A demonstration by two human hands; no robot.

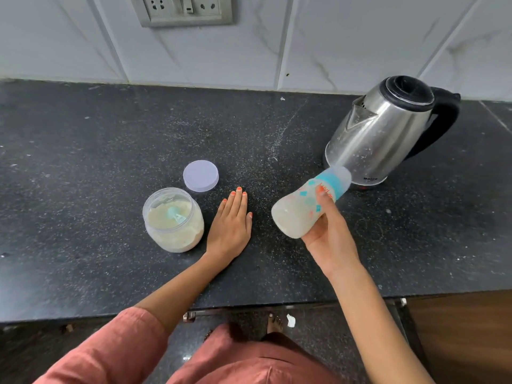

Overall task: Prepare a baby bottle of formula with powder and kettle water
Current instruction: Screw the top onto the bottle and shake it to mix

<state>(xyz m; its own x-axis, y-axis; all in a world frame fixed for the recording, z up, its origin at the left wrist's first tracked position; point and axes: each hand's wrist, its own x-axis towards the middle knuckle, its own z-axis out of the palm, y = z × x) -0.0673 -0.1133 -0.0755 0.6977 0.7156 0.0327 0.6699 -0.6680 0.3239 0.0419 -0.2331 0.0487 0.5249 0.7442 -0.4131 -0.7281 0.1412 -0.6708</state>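
My right hand (329,234) grips a baby bottle (299,210) with a teal collar and clear cap, tilted so the cap points up and right toward the kettle. Milky liquid fills its lower end. My left hand (231,220) lies flat on the dark counter, fingers together, holding nothing, just right of an open clear jar (173,220) of pale formula powder with a teal scoop inside. The jar's pale lilac lid (201,176) lies flat behind the jar. A steel kettle (385,131) with a black lid and handle stands at the back right.
The black speckled counter (83,176) runs the full width, with its front edge near my body. White tiled wall and a socket panel (182,9) rise behind. Spilled powder specks streak the counter left of the kettle. The floor and one of my feet show below.
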